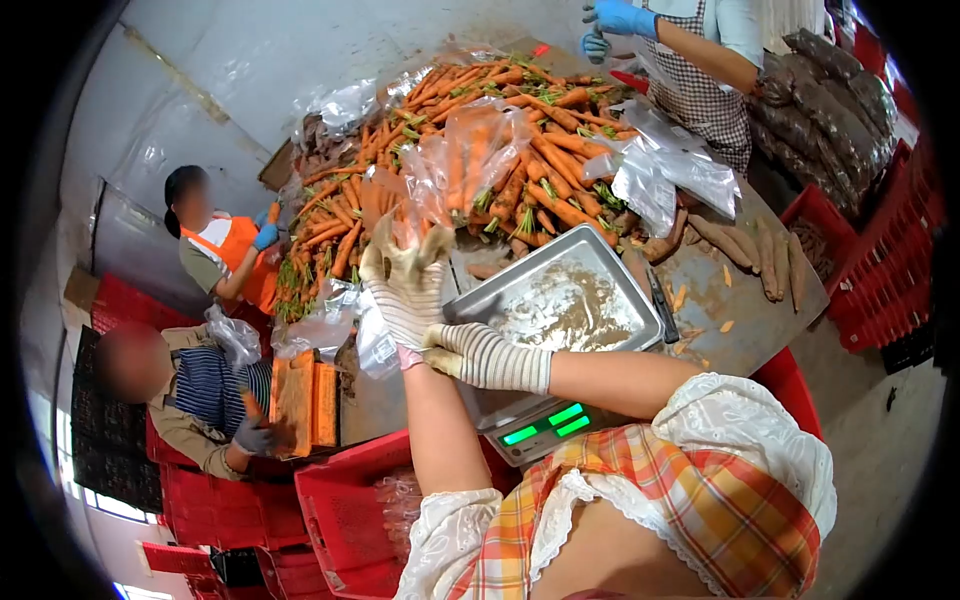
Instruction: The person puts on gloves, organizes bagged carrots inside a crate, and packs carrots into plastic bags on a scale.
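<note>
My left hand [405,285], in a striped work glove with yellowish fingertips, is raised with its fingers spread before the carrot pile [560,150]. It appears to hold nothing. My right hand [490,355], gloved the same way, reaches across and closes on the cuff of the left glove at the wrist. Clear plastic bags [465,150] lie over the carrots just beyond my left fingers. Beneath and beyond my right forearm is a metal weighing tray [640,290] with dirt and wet marks on it. The scale [545,430] below shows green lit digits. A dark-handled knife [662,305] lies against the tray's right edge.
Brownish long roots [765,255] and orange scraps lie on the table's right side. Red crates [340,510] stand below left and at the right [890,260]. Two people [215,235] handle carrots at the left. Another person in blue gloves [625,18] stands across the table.
</note>
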`<state>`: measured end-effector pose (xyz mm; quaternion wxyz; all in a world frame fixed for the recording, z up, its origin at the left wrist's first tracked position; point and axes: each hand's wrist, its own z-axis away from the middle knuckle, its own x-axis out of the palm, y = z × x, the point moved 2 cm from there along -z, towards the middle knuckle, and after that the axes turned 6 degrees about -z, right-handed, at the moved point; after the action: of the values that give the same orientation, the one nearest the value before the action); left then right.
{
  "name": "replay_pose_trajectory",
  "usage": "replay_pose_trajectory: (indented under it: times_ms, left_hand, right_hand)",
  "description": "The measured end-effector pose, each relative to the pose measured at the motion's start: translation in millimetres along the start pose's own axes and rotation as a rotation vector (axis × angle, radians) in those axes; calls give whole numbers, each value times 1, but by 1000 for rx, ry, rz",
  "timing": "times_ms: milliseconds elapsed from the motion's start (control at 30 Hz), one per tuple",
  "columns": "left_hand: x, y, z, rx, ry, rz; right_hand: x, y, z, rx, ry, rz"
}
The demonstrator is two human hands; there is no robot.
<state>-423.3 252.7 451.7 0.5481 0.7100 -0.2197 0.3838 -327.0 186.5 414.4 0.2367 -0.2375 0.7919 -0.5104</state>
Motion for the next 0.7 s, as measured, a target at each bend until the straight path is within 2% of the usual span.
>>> replay_pose_trajectory:
  times_ms: [67, 167, 200, 233, 267, 300, 333, 367, 400, 467, 500, 533, 600, 667, 700]
  left_hand:
    - [19, -3, 13, -187, -363, 106]
    - [13, -5, 21, -211, -320, -23]
    - [12, -3, 26, -230, -316, -115]
    - [11, 3, 31, -267, -380, -60]
    - [15, 5, 34, -269, -376, -58]
    - [19, 7, 40, -285, -386, -156]
    - [24, 10, 45, -298, -398, -257]
    - [30, 11, 50, -273, -440, -379]
    - [28, 12, 52, -268, -439, -377]
    - [25, 12, 57, -360, -447, -397]
    - [24, 14, 57, -342, -509, -406]
    - [25, 15, 59, -342, -501, -403]
    - [31, 16, 58, -314, -430, -314]
    - [21, 11, 45, -270, -374, -220]
    - [5, 7, 35, -237, -319, -172]
  right_hand:
    - [-1, 5, 0, 1, 9, 35]
    - [-25, -9, -3, 4, -18, 99]
    - [-38, -8, -12, -150, 229, 116]
    - [-50, -6, -20, -292, 483, 161]
    - [-76, -35, -17, 243, 426, -118]
    - [-88, -7, -35, 239, 563, -113]
    - [-93, 33, -52, 226, 465, -281]
    - [-100, 31, -53, 230, 363, -181]
    - [-107, 25, -52, 231, 262, -79]
    - [-125, 8, -56, 473, 339, 35]
    - [-135, 26, -56, 296, 514, 111]
    - [-143, 24, -53, 326, 522, 14]
    - [-142, 25, -47, 193, 547, 8]
    - [-116, 12, -37, 51, 534, -107]
    - [-102, -7, -28, 81, 469, -73]
